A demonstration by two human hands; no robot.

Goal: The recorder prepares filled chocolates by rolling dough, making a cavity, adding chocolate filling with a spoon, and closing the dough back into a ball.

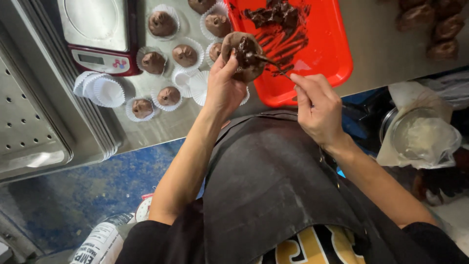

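The left hand cups a flattened brown dough round above the surface, beside the red tray. The right hand pinches a spoon dabbing dark filling into it. The dough looks soft and sticky, best supported from underneath.

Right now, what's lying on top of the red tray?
The red tray carries a heap of dark chocolate filling with smears below it. The dough disc in the left hand covers the tray's near-left corner, so that part is hidden.

Steel worktable, mottled blue floor, perforated metal trays stacked at left
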